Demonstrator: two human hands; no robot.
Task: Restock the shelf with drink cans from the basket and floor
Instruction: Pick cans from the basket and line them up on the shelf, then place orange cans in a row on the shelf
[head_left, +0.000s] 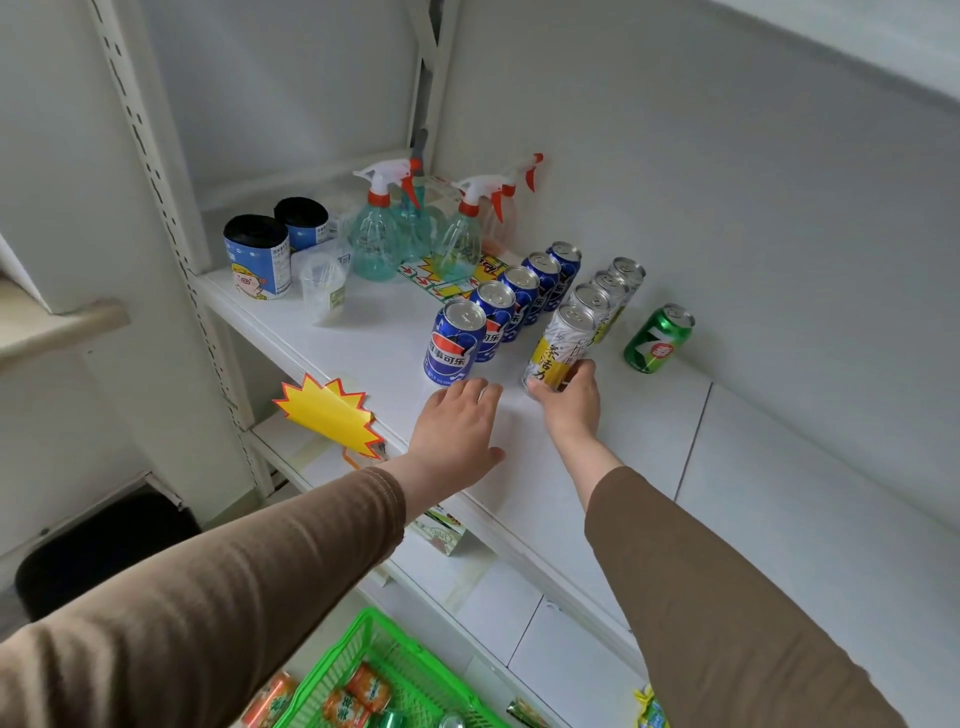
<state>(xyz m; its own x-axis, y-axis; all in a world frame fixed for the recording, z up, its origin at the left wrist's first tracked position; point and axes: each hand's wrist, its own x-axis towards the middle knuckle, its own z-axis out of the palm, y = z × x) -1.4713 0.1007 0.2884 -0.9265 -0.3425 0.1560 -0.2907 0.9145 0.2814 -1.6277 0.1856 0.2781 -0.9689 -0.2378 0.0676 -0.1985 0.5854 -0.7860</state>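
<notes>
Green basket (332, 670) below holds stock; right hand (569, 400) grips yellow can (558, 345), aligning its row; left hand (457, 421) rests flat on shelf (753, 467).

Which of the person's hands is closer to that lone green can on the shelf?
Right. The right hand grips the front silver-and-yellow can, just left of the green can. The left hand lies flat further left, before the blue cans.

White shelf (597, 467) with cans (498, 312), spray bottles (376, 234)
</notes>
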